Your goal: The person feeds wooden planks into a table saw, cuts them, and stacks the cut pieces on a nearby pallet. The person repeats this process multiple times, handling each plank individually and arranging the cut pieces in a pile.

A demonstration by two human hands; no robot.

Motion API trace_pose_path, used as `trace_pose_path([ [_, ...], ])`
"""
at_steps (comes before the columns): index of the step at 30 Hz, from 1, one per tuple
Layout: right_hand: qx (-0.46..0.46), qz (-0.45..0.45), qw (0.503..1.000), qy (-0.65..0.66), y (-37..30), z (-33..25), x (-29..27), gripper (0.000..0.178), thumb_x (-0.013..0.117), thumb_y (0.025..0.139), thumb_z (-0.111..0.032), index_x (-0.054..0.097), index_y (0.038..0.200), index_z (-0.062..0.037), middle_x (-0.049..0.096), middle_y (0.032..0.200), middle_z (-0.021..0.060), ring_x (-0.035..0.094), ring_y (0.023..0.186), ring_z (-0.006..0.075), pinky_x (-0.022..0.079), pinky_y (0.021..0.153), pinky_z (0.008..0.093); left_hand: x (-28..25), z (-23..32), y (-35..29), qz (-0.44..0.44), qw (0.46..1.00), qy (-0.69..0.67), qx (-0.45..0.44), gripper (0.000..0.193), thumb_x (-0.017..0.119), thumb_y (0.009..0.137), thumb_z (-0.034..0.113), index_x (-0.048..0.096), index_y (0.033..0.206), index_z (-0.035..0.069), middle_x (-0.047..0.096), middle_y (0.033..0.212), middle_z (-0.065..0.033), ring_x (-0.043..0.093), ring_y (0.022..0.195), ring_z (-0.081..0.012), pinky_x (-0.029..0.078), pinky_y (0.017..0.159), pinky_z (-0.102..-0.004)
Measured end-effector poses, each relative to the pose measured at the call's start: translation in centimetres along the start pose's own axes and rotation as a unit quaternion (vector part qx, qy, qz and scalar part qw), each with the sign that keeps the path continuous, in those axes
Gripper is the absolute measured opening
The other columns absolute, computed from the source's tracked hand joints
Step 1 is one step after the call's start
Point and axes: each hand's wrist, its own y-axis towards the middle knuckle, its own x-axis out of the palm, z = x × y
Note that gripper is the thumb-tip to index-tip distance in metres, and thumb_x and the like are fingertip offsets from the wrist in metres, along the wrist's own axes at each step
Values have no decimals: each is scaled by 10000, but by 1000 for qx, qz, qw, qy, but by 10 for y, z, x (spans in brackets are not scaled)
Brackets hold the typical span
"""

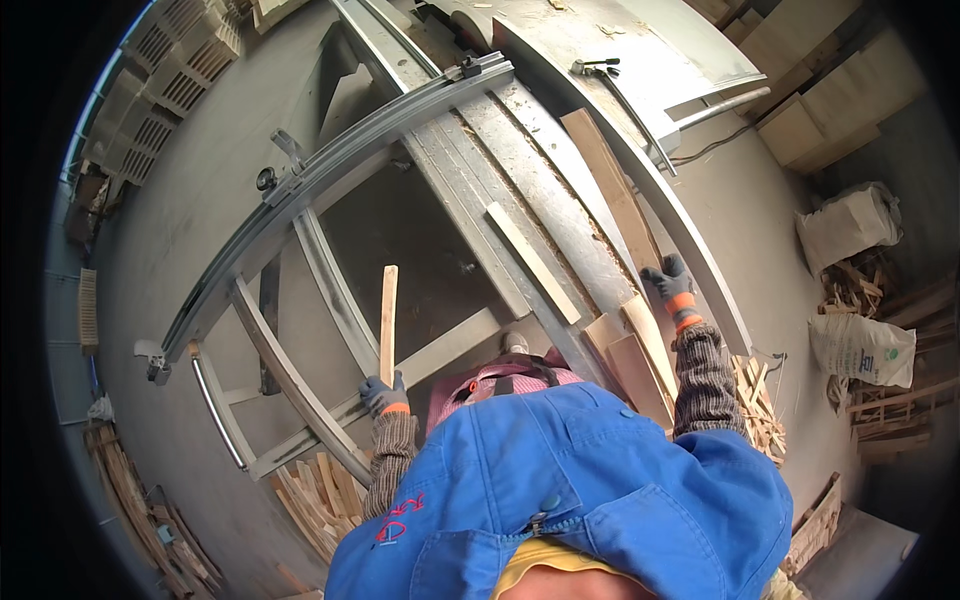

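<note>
My left hand (385,394), in a dark grey glove with an orange cuff, is closed round the lower end of a narrow wooden strip (389,320) that stands out away from me, over the metal frame. At the right, my gloved right hand (672,283) has its fingers curled at the near end of a long brown board (612,190), which lies along the metal machine table (548,150). Part of its grip is hidden. Between my hands, a pale wooden strip (532,262) lies on the table, and several boards (640,365) lie at its near right end.
A long metal rail (340,155) crosses the sliding frame (330,285) at left. A raised metal fence (690,240) borders the table's right side. Wood offcuts (318,495) are heaped at lower left, with more offcuts (762,405) at right. White sacks (865,350) stand farther right.
</note>
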Motion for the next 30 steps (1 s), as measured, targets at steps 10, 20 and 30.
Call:
trace_pose_path([
  [10,-205,-93,912,-343,38,-169,199,417,760,769,-339,573,1014,-59,652,993,204,624,964,400,490,804,466,1,5,-6,51,998,33,20,597,734,779,506,548,1003,-15,514,1131,-220,561,1013,-399,487,875,-499],
  [20,-132,54,914,-379,124,-153,177,407,687,783,-323,584,1083,-68,654,1071,209,620,1021,383,491,867,463,8,0,-6,34,999,15,-2,580,715,793,512,531,1002,3,512,1125,-199,556,1017,-396,485,868,-496],
  [30,-182,11,896,-405,104,-132,143,334,683,808,-295,578,1049,-89,663,1012,188,626,979,390,503,837,472,17,4,-6,22,999,1,-27,558,712,808,491,532,1003,0,503,1127,-205,534,1031,-405,484,857,-501],
])
